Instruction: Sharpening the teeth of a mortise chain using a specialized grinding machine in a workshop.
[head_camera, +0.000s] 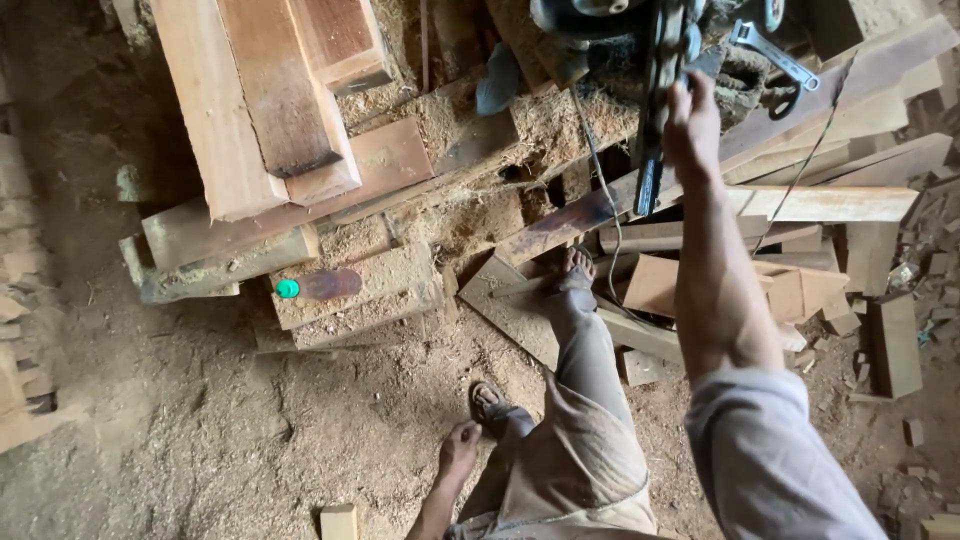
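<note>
My right hand (692, 122) reaches far forward and grips the dark upright bar of a machine (655, 100) with a round grey head at the top of the view. My left hand (460, 447) hangs low beside my thigh, fingers curled, holding nothing. My legs in beige trousers (580, 420) stride over sawdust. One bare foot (577, 266) rests on a flat board and the other (488, 400) stands on the ground.
Thick planks (260, 110) are stacked at the upper left on rough blocks. A plastic bottle with a green cap (318, 286) lies on one block. Offcuts and boards (830, 205) litter the right side. A cable (600, 180) trails down from the machine. Sawdust covers the floor.
</note>
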